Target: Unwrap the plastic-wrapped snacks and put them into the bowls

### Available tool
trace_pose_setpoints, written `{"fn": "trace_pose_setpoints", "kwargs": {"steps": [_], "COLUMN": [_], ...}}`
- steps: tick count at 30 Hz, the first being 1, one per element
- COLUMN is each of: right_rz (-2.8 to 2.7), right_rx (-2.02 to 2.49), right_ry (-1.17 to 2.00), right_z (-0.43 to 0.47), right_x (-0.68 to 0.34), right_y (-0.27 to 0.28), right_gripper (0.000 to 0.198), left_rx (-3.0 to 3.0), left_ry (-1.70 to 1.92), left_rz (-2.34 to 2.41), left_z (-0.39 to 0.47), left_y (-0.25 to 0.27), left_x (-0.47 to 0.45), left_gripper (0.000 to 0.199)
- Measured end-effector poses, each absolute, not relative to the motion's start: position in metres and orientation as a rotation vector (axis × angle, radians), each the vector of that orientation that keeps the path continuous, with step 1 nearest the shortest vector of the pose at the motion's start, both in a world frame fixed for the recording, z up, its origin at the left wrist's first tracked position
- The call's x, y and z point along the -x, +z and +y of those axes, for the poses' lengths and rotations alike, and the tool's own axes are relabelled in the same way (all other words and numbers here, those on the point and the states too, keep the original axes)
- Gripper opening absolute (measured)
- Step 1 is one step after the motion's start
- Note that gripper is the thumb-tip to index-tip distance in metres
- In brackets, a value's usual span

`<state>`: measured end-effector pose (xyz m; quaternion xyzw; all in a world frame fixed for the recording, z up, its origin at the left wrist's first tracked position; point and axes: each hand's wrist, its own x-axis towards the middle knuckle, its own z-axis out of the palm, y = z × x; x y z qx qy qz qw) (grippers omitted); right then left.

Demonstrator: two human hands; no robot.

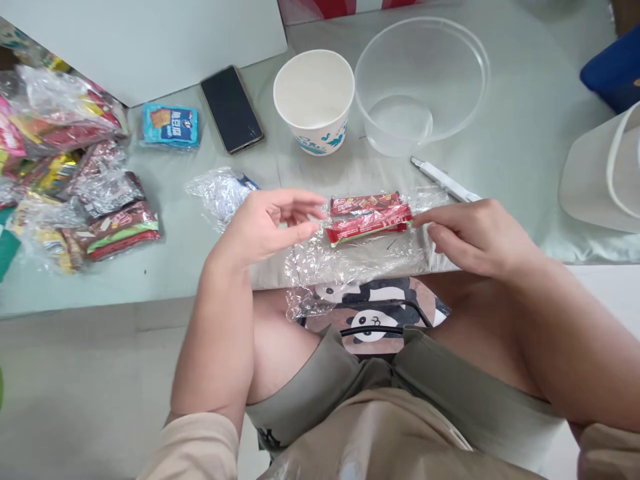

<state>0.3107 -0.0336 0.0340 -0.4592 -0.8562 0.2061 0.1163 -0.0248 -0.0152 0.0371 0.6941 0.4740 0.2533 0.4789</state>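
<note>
Left hand: (273,223) thumb and fingers parted, hovering just beside the bars' left ends.
Right hand: (480,237) index finger reaching to the front red bar's (367,227) right end; can't tell whether it pinches.
Bars: front one lies left to right, right end slanting away from the person; rear bar (365,203) close behind, flatter in line, both above crinkled clear wrap (320,263).
Paper cup: (320,139) upright, white inside showing, beside a clear tub (457,100).
Snack bag: (55,120) far left, wrapped packets bulging inside.
Counter: (525,160) pale green, carrying a phone (233,109) and cutter (443,179).
Floor: (100,373) pale, below.
</note>
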Motion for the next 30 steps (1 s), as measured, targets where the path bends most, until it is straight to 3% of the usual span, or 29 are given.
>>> {"fn": "trace_pose_setpoints", "kwargs": {"steps": [2,5,10,13,16,19,22,26,30], "right_rz": [-2.439,-2.325,-2.175,-2.047,-2.095,-2.404,-2.564,-2.72,-2.786], "right_rx": [1.378,1.441,1.735,1.705,1.297,1.04,1.13,1.329,1.478], "right_ry": [0.511,0.445,0.367,0.134,-0.027,0.255,0.442,0.416,0.258], "right_z": [-0.037,-0.039,-0.036,-0.037,-0.041,-0.04,-0.034,-0.028,-0.028], "right_x": [-0.307,-0.301,-0.293,-0.285,-0.265,-0.241,-0.226,-0.22,-0.217], "right_y": [0.034,0.034,0.036,0.041,0.041,0.035,0.032,0.034,0.037], "right_gripper": [0.032,0.03,0.035,0.023,0.016,0.023,0.03,0.056,0.061], "left_rx": [-1.94,-2.162,-1.864,-1.601,-1.482,-1.537,-1.63,-1.694,-1.703], "left_ry": [0.675,0.474,0.682,0.831,0.848,0.824,0.836,0.835,0.78], "left_rz": [1.284,1.316,1.61,1.673,1.667,1.681,1.678,1.684,1.702], "left_z": [-0.015,-0.014,-0.005,0.001,0.006,0.007,0.006,0.004,0.004], "left_y": [0.034,0.031,0.017,0.008,0.003,0.002,0.003,0.003,0.005], "left_x": [0.02,0.014,0.007,0.002,-0.005,-0.01,-0.011,-0.008,-0.007], "left_gripper": [0.043,0.054,0.017,0.015,0.016,0.015,0.018,0.02,0.022]}}
